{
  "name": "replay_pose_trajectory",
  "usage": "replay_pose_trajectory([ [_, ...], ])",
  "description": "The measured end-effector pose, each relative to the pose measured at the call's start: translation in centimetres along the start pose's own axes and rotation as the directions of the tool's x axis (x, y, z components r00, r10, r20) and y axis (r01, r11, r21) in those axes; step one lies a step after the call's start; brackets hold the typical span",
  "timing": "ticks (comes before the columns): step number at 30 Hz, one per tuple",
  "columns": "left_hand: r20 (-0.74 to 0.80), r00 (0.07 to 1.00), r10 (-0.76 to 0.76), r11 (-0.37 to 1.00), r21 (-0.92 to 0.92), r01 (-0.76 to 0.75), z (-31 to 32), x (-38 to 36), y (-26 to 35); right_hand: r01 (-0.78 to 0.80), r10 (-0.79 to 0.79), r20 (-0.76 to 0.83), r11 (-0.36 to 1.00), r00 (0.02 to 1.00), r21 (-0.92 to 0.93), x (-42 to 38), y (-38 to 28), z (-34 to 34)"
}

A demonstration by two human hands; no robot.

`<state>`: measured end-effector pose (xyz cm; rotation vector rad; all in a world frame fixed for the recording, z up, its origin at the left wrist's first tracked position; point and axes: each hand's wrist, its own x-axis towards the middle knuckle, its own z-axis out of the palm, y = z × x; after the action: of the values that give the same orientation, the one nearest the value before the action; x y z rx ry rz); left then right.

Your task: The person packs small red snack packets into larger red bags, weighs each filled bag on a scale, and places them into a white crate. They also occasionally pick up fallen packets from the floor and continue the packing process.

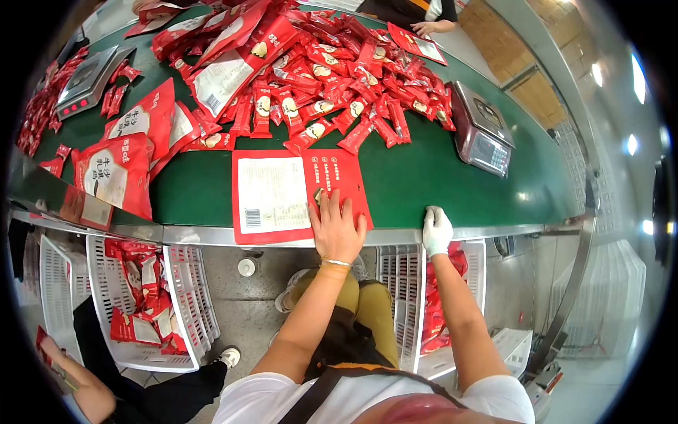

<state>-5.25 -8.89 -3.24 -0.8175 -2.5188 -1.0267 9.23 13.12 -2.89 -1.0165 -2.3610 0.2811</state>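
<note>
A flat red and white pouch [272,185] lies back side up at the near edge of the green table, with its printed label and barcode showing. My left hand [337,225], bare with a bracelet at the wrist, rests on the pouch's lower right part, fingers spread. Further right, my right hand [437,230] wears a white glove and sits on the metal table edge, its fingers curled together with nothing visible in them. Beyond the pouch is a heap of small red packets [321,106]. More filled-looking red pouches [113,173] lie to the left.
A digital scale [484,131] stands at right on the green table [417,173], another scale [88,81] at far left. White crates [194,304] with red pouches are below the table. A co-worker's hand [425,28] is across the table; another person sits at lower left.
</note>
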Motion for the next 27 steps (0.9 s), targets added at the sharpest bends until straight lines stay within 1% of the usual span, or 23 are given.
replay_pose_trajectory([
  [2,0.046,0.999,-0.010,1.000,0.022,0.009,-0.3,0.2,0.2,0.053,-0.054,-0.064,0.998,0.996,-0.025,-0.2,0.2,0.6],
  [4,0.056,0.998,-0.007,0.998,0.058,0.004,0.5,0.0,-0.2,0.101,-0.120,-0.107,0.982,0.987,-0.162,-1.7,-1.7,-0.3],
  [5,0.066,0.998,0.003,0.997,0.075,-0.008,0.7,0.0,-0.2,0.031,-0.045,-0.083,0.986,0.996,-0.164,-3.0,-2.7,-0.9],
  [6,0.078,0.997,0.021,0.994,0.102,-0.029,0.4,0.2,-0.1,0.113,-0.141,-0.138,0.975,0.980,-0.194,-4.7,-2.2,-0.8],
  [8,0.045,0.997,0.057,0.987,0.148,-0.063,0.8,0.0,-0.1,0.190,-0.196,-0.035,0.973,0.980,-0.132,-8.4,-1.7,-2.2],
  [10,0.031,0.994,0.102,0.979,0.175,-0.106,1.1,-0.3,-0.2,0.076,-0.062,0.187,0.995,0.980,-0.065,-13.5,-1.7,-4.5],
  [11,0.027,0.993,0.118,0.976,0.179,-0.121,1.1,-0.3,-0.2,0.023,0.001,0.316,0.997,0.949,-0.072,-16.4,-0.9,-5.7],
  [12,0.023,0.992,0.127,0.974,0.186,-0.129,1.2,-0.3,-0.3,0.001,0.064,0.413,0.988,0.908,-0.156,-19.0,-0.3,-7.3],
  [13,0.000,0.990,0.144,0.968,0.209,-0.141,1.8,-0.4,-0.5,-0.122,0.184,0.438,0.979,0.880,-0.166,-21.9,0.7,-8.8],
  [14,-0.018,0.987,0.160,0.967,0.203,-0.153,1.9,-0.5,-0.6,-0.235,0.289,0.463,0.957,0.838,-0.173,-24.9,1.6,-10.4],
  [15,-0.016,0.985,0.172,0.962,0.217,-0.165,1.9,-0.6,-0.7,-0.436,0.488,0.488,0.872,0.724,-0.224,-27.4,2.0,-12.1],
  [16,-0.022,0.983,0.183,0.957,0.233,-0.173,2.1,-0.6,-0.8,-0.606,0.648,0.501,0.747,0.573,-0.273,-29.5,2.4,-13.9],
  [18,-0.023,0.983,0.185,0.959,0.225,-0.175,2.8,-0.6,-1.3,-0.686,0.743,0.562,0.621,0.363,-0.378,-35.0,4.9,-16.1],
  [19,0.013,0.987,0.160,0.965,0.208,-0.159,2.6,-0.6,-1.1,-0.712,0.760,0.548,0.596,0.350,-0.371,-37.8,5.5,-16.6],
  [20,0.051,0.990,0.133,0.971,0.193,-0.140,2.2,-0.8,-0.9,-0.729,0.751,0.578,0.585,0.320,-0.356,-40.6,6.1,-17.1],
  [21,0.075,0.990,0.120,0.972,0.195,-0.133,2.0,-0.7,-0.8,-0.742,0.737,0.609,0.577,0.293,-0.341,-42.5,6.3,-17.4],
  [22,0.119,0.987,0.104,0.967,0.221,-0.128,1.6,-0.6,-0.6,-0.759,0.748,0.601,0.557,0.282,-0.336,-43.3,5.6,-17.8],
  [24,0.099,0.988,0.120,0.953,0.266,-0.142,2.3,-0.8,-1.2,-0.910,0.854,0.504,0.302,0.126,-0.284,-44.5,4.1,-17.7],
  [25,0.105,0.984,0.146,0.949,0.266,-0.170,2.5,-0.7,-1.4,-0.900,0.848,0.520,0.302,0.103,-0.315,-46.0,5.5,-16.8],
  [26,0.117,0.984,0.131,0.945,0.285,-0.160,2.6,-0.6,-1.5,-0.912,0.847,0.523,0.282,0.090,-0.299,-47.4,7.2,-16.5],
  [27,0.132,0.984,0.118,0.940,0.306,-0.154,2.7,-0.6,-1.6,-0.927,0.845,0.534,0.228,0.036,-0.299,-48.3,7.7,-16.4],
])
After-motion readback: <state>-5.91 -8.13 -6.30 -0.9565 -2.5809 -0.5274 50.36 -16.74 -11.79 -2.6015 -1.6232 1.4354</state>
